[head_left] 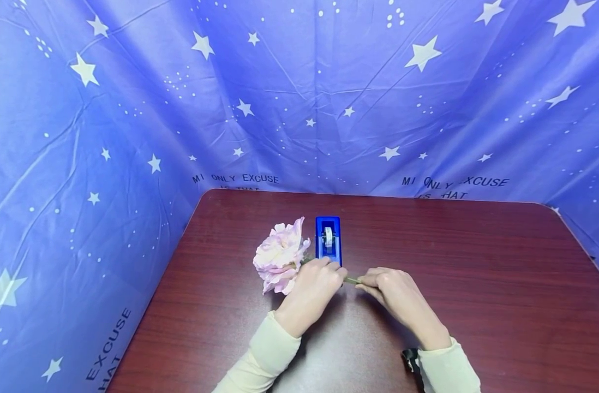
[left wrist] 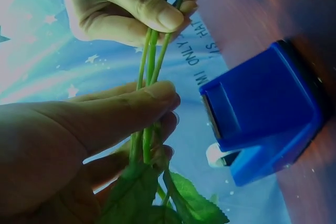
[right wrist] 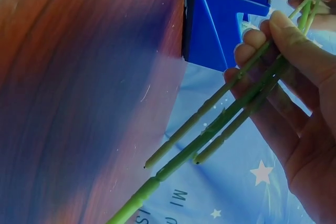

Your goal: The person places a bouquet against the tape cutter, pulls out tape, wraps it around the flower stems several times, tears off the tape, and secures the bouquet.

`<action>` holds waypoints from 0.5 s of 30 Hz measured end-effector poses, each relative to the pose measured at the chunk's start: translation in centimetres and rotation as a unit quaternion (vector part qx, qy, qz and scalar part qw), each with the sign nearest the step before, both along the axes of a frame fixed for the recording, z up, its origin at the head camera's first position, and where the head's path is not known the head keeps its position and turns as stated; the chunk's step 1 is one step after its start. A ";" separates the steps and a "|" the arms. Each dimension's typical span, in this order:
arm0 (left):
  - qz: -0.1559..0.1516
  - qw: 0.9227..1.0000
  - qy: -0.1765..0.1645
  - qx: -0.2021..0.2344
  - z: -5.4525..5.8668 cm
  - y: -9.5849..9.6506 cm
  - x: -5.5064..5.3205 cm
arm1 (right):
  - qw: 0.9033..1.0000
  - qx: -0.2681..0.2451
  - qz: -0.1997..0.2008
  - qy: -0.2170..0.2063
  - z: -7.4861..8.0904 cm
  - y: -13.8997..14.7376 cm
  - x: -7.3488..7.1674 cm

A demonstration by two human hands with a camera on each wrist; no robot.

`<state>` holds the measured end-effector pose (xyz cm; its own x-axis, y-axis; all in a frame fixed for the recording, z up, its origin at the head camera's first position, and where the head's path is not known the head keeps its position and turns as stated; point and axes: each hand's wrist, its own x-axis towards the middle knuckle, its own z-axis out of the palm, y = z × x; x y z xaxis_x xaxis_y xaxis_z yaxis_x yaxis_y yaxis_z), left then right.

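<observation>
Pale pink artificial flowers point(head_left: 280, 254) hang to the left of my left hand point(head_left: 314, 289) in the head view. Three green stems point(left wrist: 152, 59) run side by side through both hands. My left hand pinches them between thumb and fingers, just above the green leaves point(left wrist: 189, 198). Farther down the stems, my right hand point(right wrist: 310, 87) pinches the same bundle; the cut ends point(right wrist: 173, 169) stick out past it at different lengths. A blue tape dispenser point(head_left: 327, 234) with a roll of clear tape stands just beyond the left hand, partly covered by it.
Under the hands is a dark red wood-grain table point(head_left: 476, 262). A blue curtain point(head_left: 329, 98) with white stars and lettering hangs along its back and left sides. A black strap point(head_left: 411, 360) shows at the right cuff.
</observation>
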<state>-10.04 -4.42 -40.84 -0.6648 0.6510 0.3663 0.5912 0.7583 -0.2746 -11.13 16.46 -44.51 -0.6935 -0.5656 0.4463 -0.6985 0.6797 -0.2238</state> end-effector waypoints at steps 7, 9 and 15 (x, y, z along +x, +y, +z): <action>0.005 1.000 -0.013 0.015 -0.3 -1.0 0.3 | 1.000 0.001 0.002 -0.013 -0.1 -0.6 0.0; 0.009 1.000 -0.016 0.015 -0.4 -1.2 0.4 | 1.000 0.004 0.004 -0.015 -0.1 -0.8 0.0; 0.013 0.999 -0.015 0.027 -1.0 -1.9 0.6 | 1.000 0.008 0.010 -0.021 0.0 -1.1 0.0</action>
<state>-9.42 -6.28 -41.82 -0.6921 0.6132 0.3808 0.5787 0.7867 -0.2151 -11.11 15.39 -44.55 -0.7003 -0.5860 0.4077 -0.7016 0.6703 -0.2418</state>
